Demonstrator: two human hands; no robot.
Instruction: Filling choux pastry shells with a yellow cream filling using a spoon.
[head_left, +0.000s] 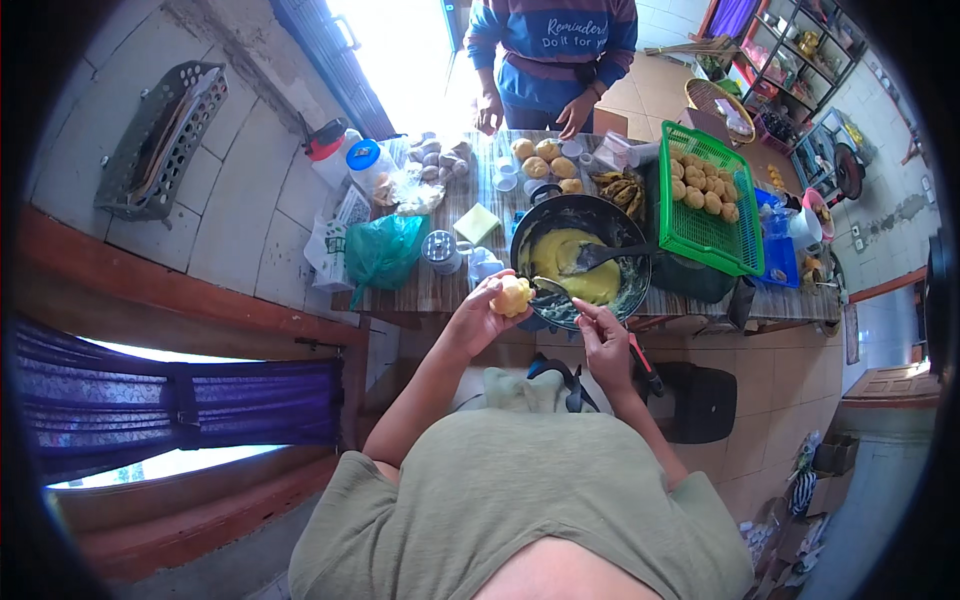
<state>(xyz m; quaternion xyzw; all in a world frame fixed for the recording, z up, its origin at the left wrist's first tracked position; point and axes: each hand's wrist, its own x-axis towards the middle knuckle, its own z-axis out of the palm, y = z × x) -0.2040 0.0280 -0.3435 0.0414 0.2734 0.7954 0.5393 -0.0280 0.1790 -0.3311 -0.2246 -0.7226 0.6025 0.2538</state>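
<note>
My left hand (480, 313) holds a golden round bun (512, 296) at the near left rim of a black pan (641, 289). A metal spoon (553, 286) is in my right hand (604, 341), its tip close to the bun. Yellow cream (559, 251) lies in the pan, with a black spatula (615, 253) resting in it. Several more buns (536, 166) stand beyond the pan, and others (701, 180) fill the far part of a green plastic basket (742, 251) on the right.
On the left of the table (405, 300) are a green plastic bag (386, 251), a lidded jar (442, 251) and a blue-lidded container (366, 161). Bananas (621, 191) lie behind the pan. Across the table stands another person (551, 60), hands near its far edge. The pan's handle (645, 364) sticks out towards me.
</note>
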